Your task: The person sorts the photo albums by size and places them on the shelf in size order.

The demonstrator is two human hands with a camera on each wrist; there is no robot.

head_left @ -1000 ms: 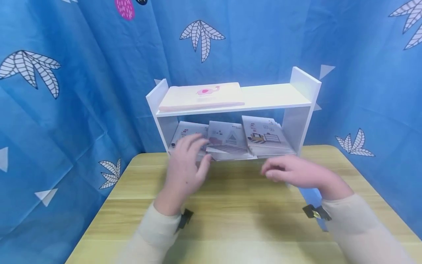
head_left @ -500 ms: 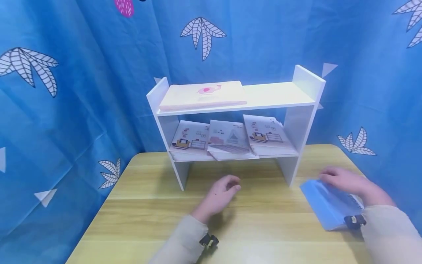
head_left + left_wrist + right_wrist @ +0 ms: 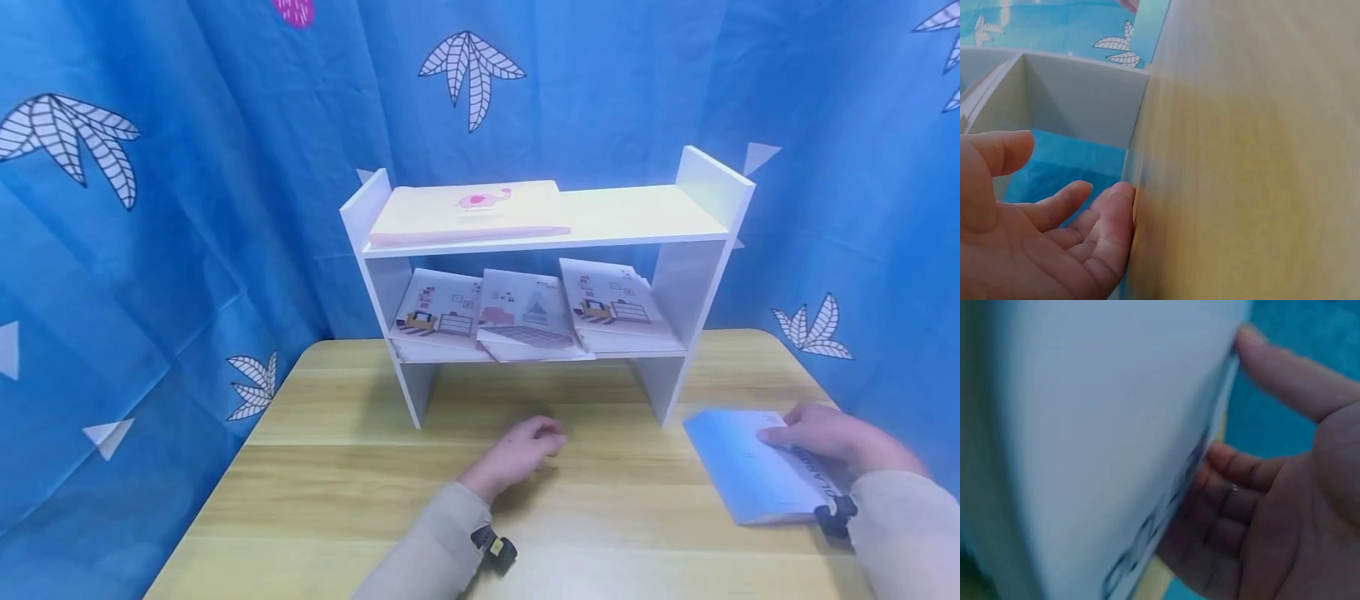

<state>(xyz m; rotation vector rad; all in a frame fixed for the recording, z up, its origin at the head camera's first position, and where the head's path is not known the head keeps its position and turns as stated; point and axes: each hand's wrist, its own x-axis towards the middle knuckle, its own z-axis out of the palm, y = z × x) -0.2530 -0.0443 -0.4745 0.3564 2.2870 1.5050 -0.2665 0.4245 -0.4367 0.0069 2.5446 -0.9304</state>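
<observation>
At the table's right side lies a blue-and-white book (image 3: 765, 467) with dark lettering along its right edge. My right hand (image 3: 843, 437) pinches that edge, thumb on the cover. In the right wrist view the fingers (image 3: 1222, 469) curl under the edge of the book (image 3: 1116, 425), which looks blurred. My left hand (image 3: 521, 454) is low over the table in front of the shelf, fingers loosely bent and holding nothing. From the left wrist its palm (image 3: 1041, 250) shows bare, fingertips right at the tabletop.
A white two-tier shelf (image 3: 637, 242) stands at the back of the wooden table (image 3: 300, 483). Its lower tier bears three stacks of illustrated booklets, the middle stack (image 3: 525, 312) jutting past the front edge. On top lies a cream book (image 3: 427, 208) with a pink elephant. Blue curtain (image 3: 225, 167) surrounds the table.
My left hand has come down from the lower shelf toward the table's middle. The right hand has moved right and taken hold of the blue-and-white book's edge.
</observation>
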